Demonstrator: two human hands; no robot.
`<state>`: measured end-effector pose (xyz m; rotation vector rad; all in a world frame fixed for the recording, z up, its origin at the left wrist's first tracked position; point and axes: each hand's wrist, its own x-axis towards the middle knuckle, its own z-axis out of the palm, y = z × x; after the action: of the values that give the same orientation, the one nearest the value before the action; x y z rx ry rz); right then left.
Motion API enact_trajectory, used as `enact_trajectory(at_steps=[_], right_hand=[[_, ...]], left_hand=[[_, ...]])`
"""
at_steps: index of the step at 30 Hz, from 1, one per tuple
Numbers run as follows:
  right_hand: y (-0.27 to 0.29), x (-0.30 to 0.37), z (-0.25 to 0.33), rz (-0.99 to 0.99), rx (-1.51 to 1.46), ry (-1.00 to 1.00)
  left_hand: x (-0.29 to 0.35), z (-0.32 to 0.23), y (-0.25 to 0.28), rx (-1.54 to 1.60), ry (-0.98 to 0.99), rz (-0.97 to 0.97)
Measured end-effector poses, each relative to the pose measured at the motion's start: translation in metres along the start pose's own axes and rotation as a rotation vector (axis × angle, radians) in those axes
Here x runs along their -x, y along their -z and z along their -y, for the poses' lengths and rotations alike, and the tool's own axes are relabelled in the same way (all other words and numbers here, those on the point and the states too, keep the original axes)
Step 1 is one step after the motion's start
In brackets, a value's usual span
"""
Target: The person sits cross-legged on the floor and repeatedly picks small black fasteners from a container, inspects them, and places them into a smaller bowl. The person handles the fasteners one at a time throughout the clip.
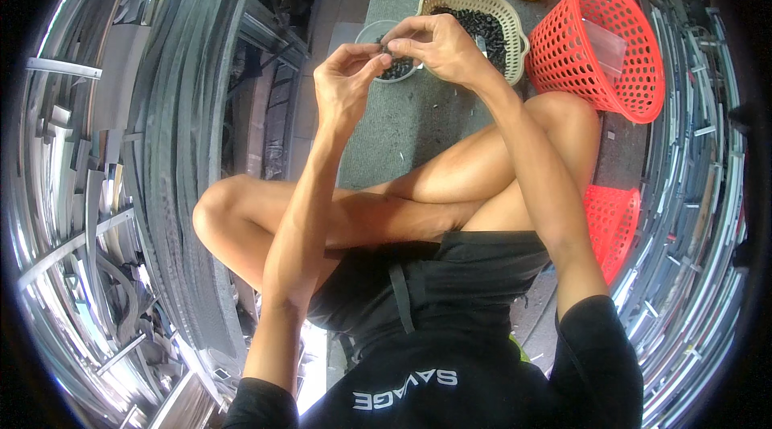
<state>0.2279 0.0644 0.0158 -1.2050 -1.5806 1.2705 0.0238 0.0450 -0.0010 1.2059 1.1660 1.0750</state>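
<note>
- left hand [344,79]: grip pinched almost closed at the fingertips; cannot tell whether a piece is held. a loose pinch could drop one over the near platform edge.
- clear round tub [371,30]: directly beneath the fingertips, with small black pieces [398,69] inside. a wrist knock could tip it.
- right hand [450,51]: grip equally narrow; contents hidden. lowering the wrist could catch the adjacent basket's rim.
- beige basket [515,33]: at 3 o'clock, holding more black pieces.
- clearance from the fingertips: grey platform [434,119] ends at 9 o'clock; bare surface at 5 o'clock, before the crossed legs [474,157]; red basket [551,31] limits 3 o'clock.
</note>
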Motion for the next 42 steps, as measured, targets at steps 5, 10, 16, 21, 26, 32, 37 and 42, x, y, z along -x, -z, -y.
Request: enact_trajectory(at_steps=[5, 10, 16, 21, 26, 32, 37, 42], right_hand=[[0.004, 0.001, 0.005, 0.021, 0.022, -0.072], [-0.003, 0.001, 0.005, 0.016, -0.046, 0.002], [-0.003, 0.005, 0.012, 0.043, -0.033, -0.09], [-0.002, 0.005, 0.01, 0.094, 0.003, -0.09], [-0.008, 0.006, 0.009, 0.081, -0.074, -0.054], [-0.016, 0.009, 0.013, 0.027, -0.023, -0.031], [-0.029, 0.004, -0.001, -0.003, -0.053, -0.052], [0.021, -0.007, -0.023, -0.034, 0.091, -0.052]], left_hand=[[-0.001, 0.001, 0.001, 0.03, -0.013, -0.003], [0.001, -0.001, 0.0, 0.021, -0.025, -0.005], [0.004, -0.006, -0.001, -0.003, -0.032, -0.009], [0.004, -0.006, 0.0, 0.025, -0.051, 0.021], [0.002, -0.004, 0.003, -0.014, -0.075, 0.026], [0.001, -0.002, 0.004, -0.028, -0.05, -0.027], [0.0, 0.001, 0.004, -0.03, -0.076, 0.024], [-0.004, 0.01, 0.004, 0.012, -0.043, 0.076]])
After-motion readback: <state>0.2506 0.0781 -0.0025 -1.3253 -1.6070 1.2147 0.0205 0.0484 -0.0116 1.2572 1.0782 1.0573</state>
